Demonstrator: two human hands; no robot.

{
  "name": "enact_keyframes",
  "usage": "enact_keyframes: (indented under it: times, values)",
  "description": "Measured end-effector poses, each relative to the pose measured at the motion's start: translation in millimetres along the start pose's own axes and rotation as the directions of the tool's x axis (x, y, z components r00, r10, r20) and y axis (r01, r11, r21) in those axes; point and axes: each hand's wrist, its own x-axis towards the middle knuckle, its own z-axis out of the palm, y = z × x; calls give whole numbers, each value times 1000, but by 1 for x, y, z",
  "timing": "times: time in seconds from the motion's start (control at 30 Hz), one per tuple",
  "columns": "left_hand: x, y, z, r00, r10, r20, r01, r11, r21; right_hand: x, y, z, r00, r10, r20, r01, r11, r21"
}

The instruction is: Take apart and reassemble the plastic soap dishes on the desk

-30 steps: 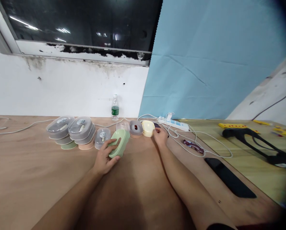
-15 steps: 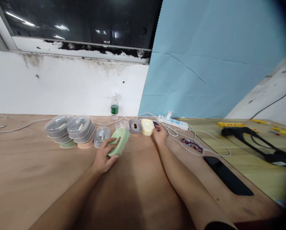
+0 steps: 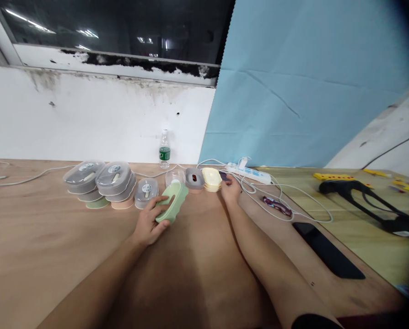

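My left hand (image 3: pixel 151 224) grips a pale green plastic container (image 3: pixel 173 201), tilted above the table, its thumb below and its fingers over the near side. My right hand (image 3: pixel 230 188) is at the back of the table, its fingers bent together at a small dark object (image 3: pixel 223 175) that is mostly hidden. Just left of those fingers stands a stack of pale yellow dishes (image 3: pixel 212 179). Beside it sit a grey container (image 3: pixel 194 177) with a dark brown spot inside and a clear container (image 3: pixel 174 177), partly behind the green one.
Stacked lidded boxes (image 3: pixel 115 180) and a single lidded box (image 3: pixel 146 194) stand to the left. A water bottle (image 3: pixel 164 151) is by the wall. At right lie a power strip (image 3: pixel 249 172) with white cables, a dark red wrapped item (image 3: pixel 276 206), a phone (image 3: pixel 328 250) and a black strap frame (image 3: pixel 362 201).
The view has shifted slightly. Both hands stay nearly in place, the left still gripping the green container and the right still beside the yellow dishes.
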Motion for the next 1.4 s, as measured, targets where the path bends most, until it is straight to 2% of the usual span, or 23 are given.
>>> enact_keyframes:
  times: [0.13,0.2,0.33,0.43,0.5,0.53,0.57,0.6,0.63,0.67,0.73,0.83,0.9,0.97,1.0,1.03,1.1,1.13,1.2,1.3,1.4]
  values:
    - [0,0,0,1000,-7,-5,7,1000,-26,0,1,0,1000,-3,11,3,1000,10]
    - [0,0,1,1000,-12,-6,12,999,-34,0,-3,-3,999,-47,-19,47,999,2]
    - [0,0,4,999,-40,-18,40,999,-31,-11,-27,-10,956,-254,-144,254,967,-21]
    - [1,0,6,998,-55,-32,55,998,-16,-36,-54,-13,906,-414,-88,418,907,43]
    - [1,1,7,997,-61,-40,61,998,-7,-60,-73,-16,851,-525,4,519,842,151]
    - [1,2,8,997,-60,-49,60,998,-4,-74,-82,-17,797,-600,73,574,789,220]
    - [1,3,8,996,-58,-64,58,998,-1,-87,-90,-19,715,-687,129,633,715,296]
    - [1,3,7,995,-54,-88,54,999,2,-100,-99,-21,609,-773,175,679,623,387]
    - [0,4,7,992,-44,-116,46,999,9,-113,-107,-24,503,-835,224,690,544,478]
    - [0,5,7,988,-34,-152,37,999,19,-124,-115,-27,427,-868,252,668,491,559]
    - [0,6,6,975,-13,-223,24,999,44,-143,-130,-31,384,-884,267,605,459,651]
    - [-1,8,9,955,19,-295,-5,999,49,-162,-145,-33,362,-889,282,596,453,663]
    - [0,10,13,958,37,-285,-30,999,30,-169,-146,-30,351,-889,293,624,456,634]
    - [1,12,14,971,41,-235,-38,999,17,-171,-140,-27,361,-878,314,654,479,586]
    - [1,13,14,979,41,-201,-38,999,21,-170,-135,-25,401,-858,320,663,513,545]
    - [2,13,13,986,37,-163,-31,999,38,-167,-128,-23,465,-824,324,660,566,494]
    - [3,12,8,995,8,-98,5,991,130,-154,-116,-19,649,-706,283,605,705,370]
    - [4,11,6,997,-17,-81,33,980,198,-145,-111,-17,706,-655,269,570,751,333]
    - [5,6,0,992,-90,-88,114,937,331,-122,-104,-12,772,-601,205,536,790,297]
    - [6,-3,-4,973,-187,-135,228,869,440,-89,-99,-6,811,-580,67,552,799,237]
    - [6,-12,-2,951,-280,-134,309,814,492,-71,-93,-2,826,-563,36,546,814,195]
